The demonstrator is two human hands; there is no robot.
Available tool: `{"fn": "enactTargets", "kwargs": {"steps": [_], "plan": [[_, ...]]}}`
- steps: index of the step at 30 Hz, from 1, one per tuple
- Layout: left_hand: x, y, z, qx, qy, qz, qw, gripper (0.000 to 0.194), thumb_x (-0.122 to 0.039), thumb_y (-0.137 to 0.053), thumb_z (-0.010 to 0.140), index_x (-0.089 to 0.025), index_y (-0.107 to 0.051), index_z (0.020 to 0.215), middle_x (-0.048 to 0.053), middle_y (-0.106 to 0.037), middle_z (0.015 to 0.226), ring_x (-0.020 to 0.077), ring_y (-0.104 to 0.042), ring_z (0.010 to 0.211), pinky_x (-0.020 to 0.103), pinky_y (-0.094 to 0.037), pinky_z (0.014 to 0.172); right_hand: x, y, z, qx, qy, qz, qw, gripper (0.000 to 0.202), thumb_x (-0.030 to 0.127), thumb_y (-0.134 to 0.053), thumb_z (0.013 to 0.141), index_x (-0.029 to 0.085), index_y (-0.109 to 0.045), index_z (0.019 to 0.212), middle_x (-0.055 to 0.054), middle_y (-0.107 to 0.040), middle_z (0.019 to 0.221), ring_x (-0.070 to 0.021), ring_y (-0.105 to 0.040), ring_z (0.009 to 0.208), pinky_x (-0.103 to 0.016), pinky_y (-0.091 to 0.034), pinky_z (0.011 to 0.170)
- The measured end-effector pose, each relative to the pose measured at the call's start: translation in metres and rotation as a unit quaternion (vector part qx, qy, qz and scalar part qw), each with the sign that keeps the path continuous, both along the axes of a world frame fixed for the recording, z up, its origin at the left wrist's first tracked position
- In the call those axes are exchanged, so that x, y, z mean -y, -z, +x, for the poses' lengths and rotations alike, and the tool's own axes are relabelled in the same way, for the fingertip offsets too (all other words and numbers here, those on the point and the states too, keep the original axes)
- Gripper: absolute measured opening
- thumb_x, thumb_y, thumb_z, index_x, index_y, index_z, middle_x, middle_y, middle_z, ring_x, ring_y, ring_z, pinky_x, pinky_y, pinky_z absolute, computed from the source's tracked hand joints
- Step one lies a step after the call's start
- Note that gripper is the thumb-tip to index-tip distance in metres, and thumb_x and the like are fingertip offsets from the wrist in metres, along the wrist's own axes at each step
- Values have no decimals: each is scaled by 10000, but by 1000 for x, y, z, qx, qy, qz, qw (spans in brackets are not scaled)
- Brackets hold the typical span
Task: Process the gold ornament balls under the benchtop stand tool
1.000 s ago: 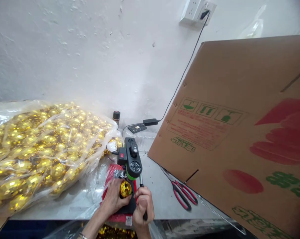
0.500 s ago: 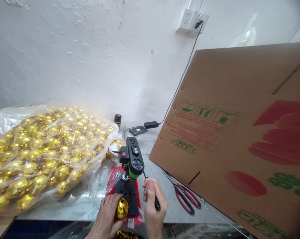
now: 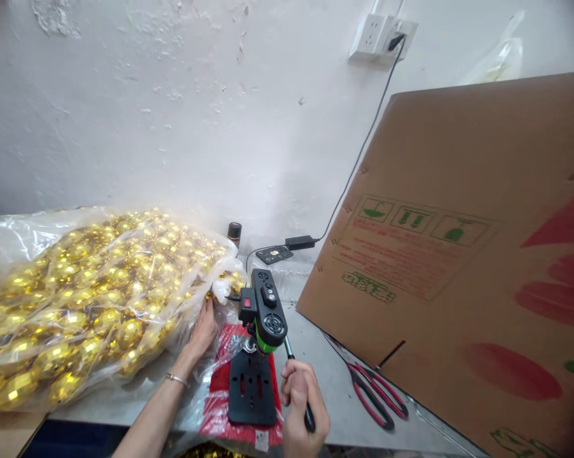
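A small black and green bench drill press point(image 3: 269, 315) stands on the table, its slotted base plate point(image 3: 252, 407) bare. My right hand point(image 3: 303, 404) is closed around the black grip of the press's lever point(image 3: 309, 418). My left hand point(image 3: 203, 329) reaches in at the mouth of a clear plastic bag point(image 3: 220, 264) full of shiny gold mirror balls point(image 3: 108, 321). Its fingertips are hidden by the plastic and the balls, so what they touch does not show. Under the press lies a red plastic wrapper point(image 3: 215, 413).
To the right, a large cardboard box point(image 3: 410, 254) leans over the table. Red-handled scissors point(image 3: 377, 394) lie beside it. Behind the press are a power adapter point(image 3: 300, 242), a black patterned card point(image 3: 274, 254) and a dark-capped can point(image 3: 234, 232). A cord climbs to the wall socket point(image 3: 382, 38).
My left hand has left the base plate, and the gold ball it held there is gone from view. It has moved up and left to the bag's mouth. My right hand stays on the lever.
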State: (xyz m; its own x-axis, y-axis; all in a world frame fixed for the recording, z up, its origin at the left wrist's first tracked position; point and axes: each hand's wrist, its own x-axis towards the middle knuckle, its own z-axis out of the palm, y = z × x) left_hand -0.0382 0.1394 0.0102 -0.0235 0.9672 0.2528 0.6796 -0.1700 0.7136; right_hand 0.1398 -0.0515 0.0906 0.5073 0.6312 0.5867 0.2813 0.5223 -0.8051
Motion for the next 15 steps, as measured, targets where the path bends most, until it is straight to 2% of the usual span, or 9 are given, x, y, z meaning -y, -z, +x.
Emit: {"fn": "enactTargets", "kwargs": {"steps": [3, 6, 8, 12, 15], "plan": [[-15, 1, -7, 1, -14, 10, 1000, 796, -80, -548, 793, -103, -461, 1584, 218, -512, 1669, 389, -412, 1604, 554, -365, 1321, 0, 4, -2, -14, 12, 6, 1000, 352, 397, -532, 1095, 212, -601, 803, 25, -523, 703, -108, -433, 534, -259, -360, 523], [-18, -4, -10, 3, -8, 12, 1000, 721, -84, -591, 750, -101, -557, 1470, 243, -583, 1585, 437, -408, 1589, 606, -313, 1323, 0, 4, -3, 14, 1, 13, 1000, 361, 371, -525, 1095, 212, -594, 778, 19, -532, 718, -104, -430, 521, -265, -352, 501], [-16, -8, -11, 9, 5, 7, 1000, 620, -114, -637, 722, -125, -630, 1341, 238, -654, 1483, 457, -479, 1525, 615, -349, 1289, 1, 1, -4, 13, 10, 12, 1000, 367, 338, -512, 1100, 213, -590, 763, 12, -538, 736, -109, -448, 536, -271, -367, 514], [0, -13, -15, 40, 34, -16, 998, 390, -268, -712, 719, -188, -680, 1100, 158, -753, 1187, 409, -689, 1224, 561, -535, 1100, 0, -8, -4, 29, 6, 48, 998, 378, 285, -502, 1096, 221, -569, 729, 9, -535, 712, -122, -473, 536, -277, -386, 504], [25, -17, -20, 84, 41, -36, 995, 387, -438, -720, 749, -199, -674, 1050, 125, -743, 1082, 363, -724, 1088, 493, -609, 947, -1, -19, -3, 42, -2, 54, 998, 368, 291, -498, 1099, 221, -571, 745, 27, -521, 691, -104, -446, 501, -251, -380, 467]]}}
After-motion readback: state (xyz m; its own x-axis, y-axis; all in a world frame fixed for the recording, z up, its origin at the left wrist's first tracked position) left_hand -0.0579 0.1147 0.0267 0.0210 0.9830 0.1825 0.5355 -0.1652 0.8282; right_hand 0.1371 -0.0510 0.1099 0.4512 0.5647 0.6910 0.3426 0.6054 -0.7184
